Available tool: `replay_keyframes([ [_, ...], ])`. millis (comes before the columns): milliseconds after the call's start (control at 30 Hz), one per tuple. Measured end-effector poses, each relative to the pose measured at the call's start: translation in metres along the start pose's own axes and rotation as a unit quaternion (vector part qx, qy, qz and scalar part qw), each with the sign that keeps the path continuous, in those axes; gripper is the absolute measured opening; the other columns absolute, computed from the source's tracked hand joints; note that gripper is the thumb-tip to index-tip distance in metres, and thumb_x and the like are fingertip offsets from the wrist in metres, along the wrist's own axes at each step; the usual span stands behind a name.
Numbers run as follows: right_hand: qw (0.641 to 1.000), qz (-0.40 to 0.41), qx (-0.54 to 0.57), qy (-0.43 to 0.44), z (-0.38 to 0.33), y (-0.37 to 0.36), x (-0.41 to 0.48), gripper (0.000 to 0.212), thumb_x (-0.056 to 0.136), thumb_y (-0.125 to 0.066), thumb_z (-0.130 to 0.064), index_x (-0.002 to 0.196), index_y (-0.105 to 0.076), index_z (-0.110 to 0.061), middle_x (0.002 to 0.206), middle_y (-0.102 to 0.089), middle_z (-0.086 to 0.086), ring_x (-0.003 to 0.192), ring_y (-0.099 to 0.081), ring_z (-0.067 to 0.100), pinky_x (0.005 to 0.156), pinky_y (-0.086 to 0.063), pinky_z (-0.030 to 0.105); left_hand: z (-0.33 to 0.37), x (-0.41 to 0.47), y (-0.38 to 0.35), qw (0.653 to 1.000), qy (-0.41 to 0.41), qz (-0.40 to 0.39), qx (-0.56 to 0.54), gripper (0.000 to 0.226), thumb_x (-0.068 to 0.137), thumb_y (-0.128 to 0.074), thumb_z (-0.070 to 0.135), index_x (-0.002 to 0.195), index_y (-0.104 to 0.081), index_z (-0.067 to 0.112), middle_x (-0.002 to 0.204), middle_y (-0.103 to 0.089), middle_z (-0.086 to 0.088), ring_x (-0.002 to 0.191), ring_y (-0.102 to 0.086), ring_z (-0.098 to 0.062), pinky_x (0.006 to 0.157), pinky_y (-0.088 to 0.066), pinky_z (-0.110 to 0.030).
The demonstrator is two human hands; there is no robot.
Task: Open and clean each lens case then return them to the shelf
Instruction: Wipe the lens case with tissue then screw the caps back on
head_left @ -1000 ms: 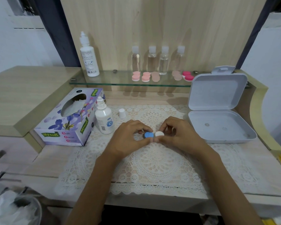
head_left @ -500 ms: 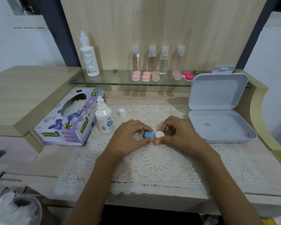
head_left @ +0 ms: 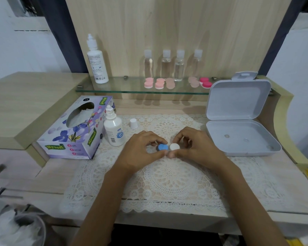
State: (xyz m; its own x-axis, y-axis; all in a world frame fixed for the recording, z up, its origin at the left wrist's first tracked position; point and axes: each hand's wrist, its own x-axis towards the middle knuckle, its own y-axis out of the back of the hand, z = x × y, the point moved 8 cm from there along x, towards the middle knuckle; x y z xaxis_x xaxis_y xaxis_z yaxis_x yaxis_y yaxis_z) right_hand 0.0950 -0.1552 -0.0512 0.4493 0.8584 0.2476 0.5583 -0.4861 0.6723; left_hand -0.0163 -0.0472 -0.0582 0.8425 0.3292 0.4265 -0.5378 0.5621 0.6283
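The wooden desk (head_left: 52, 174) runs the full width, with its near edge across the bottom. A lace mat (head_left: 167, 183) covers its middle, and the mat's front half lies open between the two forearms. A glass shelf (head_left: 132, 89) crosses the back panel above the mat's far edge. An open grey box (head_left: 238, 144) sits at the mat's right edge with its lid upright, and a tissue box (head_left: 73, 137) stands at the left edge.

The left hand (head_left: 140, 150) and right hand (head_left: 197, 148) meet over the mat's centre, fingers curled. Together they pinch the blue-and-white lens case (head_left: 163, 147), the left on the blue cap and the right on the white one, thumbs touching at its near side.

A tall white bottle (head_left: 97, 64) stands on the shelf's left end. A smaller solution bottle (head_left: 114, 130) stands just beside the tissue box, near the left hand. The pink lens cases (head_left: 159, 83) line the shelf. A loose white cap (head_left: 133, 123) stands behind the left hand.
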Motion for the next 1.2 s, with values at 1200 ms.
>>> replay_keyframes([
  [1200, 0.999, -0.018, -0.015, 0.041, -0.0044, -0.0023, -0.0018, 0.021, 0.071, -0.081, -0.024, 0.091, -0.074, -0.025, 0.09, -0.062, -0.013, 0.075, -0.053, 0.0, 0.067, -0.042, 0.018, 0.0005, 0.0003, -0.0001, 1.0, 0.006, -0.001, -0.007, 0.023, 0.073, -0.075, 0.036, 0.094, -0.073, 0.029, 0.089, -0.068, 0.014, 0.087, -0.061, -0.012, 0.078, -0.051, -0.031],
])
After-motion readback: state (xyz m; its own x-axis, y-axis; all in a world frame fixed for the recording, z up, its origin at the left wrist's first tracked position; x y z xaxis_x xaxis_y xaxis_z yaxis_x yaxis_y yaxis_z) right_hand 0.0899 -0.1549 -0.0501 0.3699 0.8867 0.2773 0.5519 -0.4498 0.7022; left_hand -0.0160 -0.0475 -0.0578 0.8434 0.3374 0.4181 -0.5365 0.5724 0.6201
